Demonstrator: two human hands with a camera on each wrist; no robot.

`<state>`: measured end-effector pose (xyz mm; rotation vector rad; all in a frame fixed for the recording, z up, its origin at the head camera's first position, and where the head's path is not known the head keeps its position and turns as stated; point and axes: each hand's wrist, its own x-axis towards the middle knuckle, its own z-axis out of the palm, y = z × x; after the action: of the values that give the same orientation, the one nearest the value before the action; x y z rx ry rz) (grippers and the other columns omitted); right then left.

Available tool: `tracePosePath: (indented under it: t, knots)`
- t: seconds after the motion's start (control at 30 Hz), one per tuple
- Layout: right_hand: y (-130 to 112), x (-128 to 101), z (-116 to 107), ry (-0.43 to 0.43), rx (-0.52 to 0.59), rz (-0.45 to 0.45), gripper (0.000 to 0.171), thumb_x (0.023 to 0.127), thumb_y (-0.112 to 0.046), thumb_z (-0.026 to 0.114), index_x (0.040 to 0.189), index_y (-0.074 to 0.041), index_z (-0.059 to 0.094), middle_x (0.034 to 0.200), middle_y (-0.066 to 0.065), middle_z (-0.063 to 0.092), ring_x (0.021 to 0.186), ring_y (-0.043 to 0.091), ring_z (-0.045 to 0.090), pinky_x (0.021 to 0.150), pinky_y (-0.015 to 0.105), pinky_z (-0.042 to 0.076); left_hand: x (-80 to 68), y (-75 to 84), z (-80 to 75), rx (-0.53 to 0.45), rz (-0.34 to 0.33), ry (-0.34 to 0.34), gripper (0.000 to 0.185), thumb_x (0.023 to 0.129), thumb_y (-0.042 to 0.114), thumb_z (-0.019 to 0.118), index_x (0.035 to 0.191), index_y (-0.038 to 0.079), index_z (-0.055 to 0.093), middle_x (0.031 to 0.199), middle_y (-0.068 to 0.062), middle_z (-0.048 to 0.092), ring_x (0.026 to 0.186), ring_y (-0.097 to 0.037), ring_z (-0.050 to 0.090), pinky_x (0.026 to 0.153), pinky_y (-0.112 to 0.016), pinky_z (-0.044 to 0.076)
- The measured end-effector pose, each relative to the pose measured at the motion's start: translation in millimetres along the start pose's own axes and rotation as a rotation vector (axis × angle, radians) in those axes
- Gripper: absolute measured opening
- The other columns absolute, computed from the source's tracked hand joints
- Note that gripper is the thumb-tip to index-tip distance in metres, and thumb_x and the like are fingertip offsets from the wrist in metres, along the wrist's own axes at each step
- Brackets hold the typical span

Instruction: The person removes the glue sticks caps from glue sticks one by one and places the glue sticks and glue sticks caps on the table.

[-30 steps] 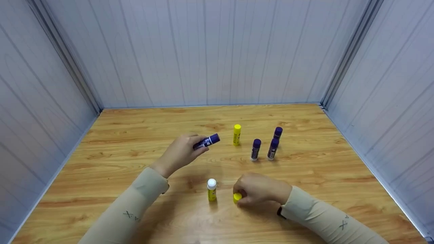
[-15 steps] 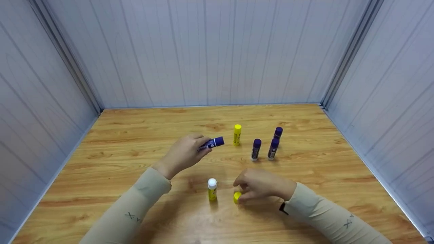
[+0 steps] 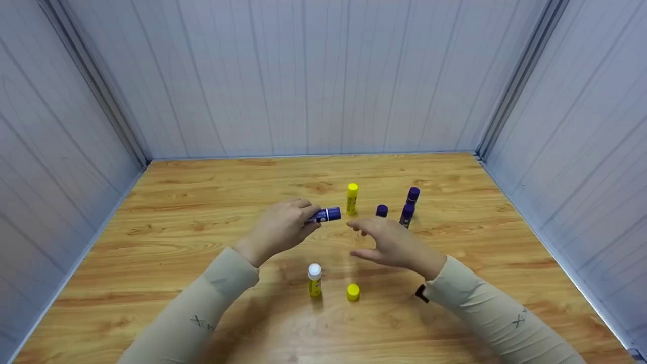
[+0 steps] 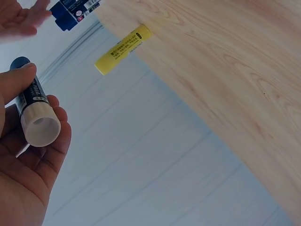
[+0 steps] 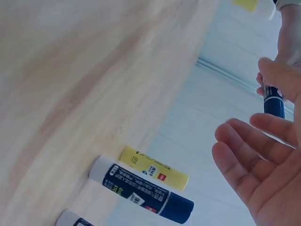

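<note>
My left hand [image 3: 283, 227] grips a dark blue glue stick [image 3: 326, 215], its capped end pointing right and its hollow white base facing the left wrist camera. My right hand [image 3: 397, 242] hovers to the right of that cap, thumb and fingers spread apart with nothing between them. Nearer me, an uncapped yellow glue stick [image 3: 315, 280] stands upright, its white top showing. Its yellow cap [image 3: 353, 292] sits on the table just right of it.
Farther back a capped yellow glue stick [image 3: 352, 198] stands upright. Several dark blue glue sticks [image 3: 413, 195] stand right of it, partly behind my right hand. Pale panel walls [image 3: 323, 76] enclose the wooden table [image 3: 212, 187] at the back and sides.
My right hand has let go of the yellow cap and moved up and forward, its fingers spreading. My left hand has shifted slightly right, and the blue glue stick has turned closer to level.
</note>
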<state>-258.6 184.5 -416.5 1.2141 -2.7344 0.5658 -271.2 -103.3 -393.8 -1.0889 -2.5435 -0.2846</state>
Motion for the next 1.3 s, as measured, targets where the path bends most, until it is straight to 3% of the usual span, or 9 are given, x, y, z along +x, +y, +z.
tracePosePath:
  t: [0.23, 0.4, 0.77, 1.0, 1.17, 1.3]
  knots:
    - [1, 11, -3, 0.086, 0.02, -0.006, 0.057, 0.102, -0.03, 0.079, 0.146, 0.003, 0.061, 0.128, 0.019, 0.073, 0.111, 0.032, 0.074, 0.092, 0.048, 0.064, 4.9, 8.1, 0.2, 0.034, 0.032, -0.023, 0.021, 0.104, 0.023, 0.076, 0.117, 0.007, 0.075, 0.105, -0.008, 0.077, 0.092, -0.023, 0.072, 0.079, -0.04, 0.063]
    - [-4, 20, -7, 0.101, 0.027, 0.002, 0.055, 0.103, -0.028, 0.078, 0.145, 0.003, 0.062, 0.125, 0.018, 0.075, 0.109, 0.031, 0.075, 0.089, 0.047, 0.064, 8.6, 14.1, 0.9, 0.089, 0.071, -0.022, 0.021, 0.103, 0.024, 0.077, 0.115, 0.007, 0.076, 0.103, -0.007, 0.078, 0.09, -0.023, 0.072, 0.079, -0.039, 0.064]
    - [-6, 27, -7, 0.167, 0.066, -0.076, 0.034, 0.105, -0.016, 0.073, 0.133, 0.004, 0.07, 0.119, 0.017, 0.079, 0.101, 0.026, 0.079, 0.085, 0.039, 0.066, 11.2, 19.6, 2.4, 0.116, 0.132, 0.057, 0.016, 0.101, 0.02, 0.08, 0.108, 0.007, 0.076, 0.097, -0.006, 0.077, 0.084, -0.022, 0.071, 0.074, -0.038, 0.063]
    - [-4, 28, -5, 0.229, 0.105, -0.113, 0.03, 0.105, -0.014, 0.073, 0.128, 0.004, 0.072, 0.115, 0.017, 0.08, 0.1, 0.027, 0.08, 0.085, 0.04, 0.067, 14.0, 20.9, 2.4, 0.127, 0.095, 0.056, 0.019, 0.101, 0.022, 0.08, 0.107, 0.007, 0.072, 0.095, -0.006, 0.074, 0.08, -0.02, 0.068, 0.069, -0.037, 0.061]
    - [-8, 29, -7, 0.254, 0.12, -0.113, 0.029, 0.104, -0.013, 0.075, 0.127, 0.004, 0.073, 0.111, 0.015, 0.081, 0.093, 0.024, 0.079, 0.079, 0.039, 0.066, 20.0, 22.8, 3.6, 0.228, 0.048, 0.026, 0.023, 0.1, 0.026, 0.079, 0.106, 0.006, 0.069, 0.092, -0.007, 0.073, 0.077, -0.021, 0.068, 0.067, -0.037, 0.062]
    - [-12, 32, -8, 0.269, 0.142, -0.136, 0.028, 0.103, -0.013, 0.075, 0.125, 0.004, 0.074, 0.106, 0.014, 0.081, 0.086, 0.021, 0.077, 0.075, 0.036, 0.065, 23.5, 24.7, 6.1, 0.331, 0.006, 0.051, 0.019, 0.101, 0.024, 0.077, 0.099, 0.007, 0.068, 0.083, -0.006, 0.071, 0.065, -0.018, 0.066, 0.056, -0.036, 0.059]
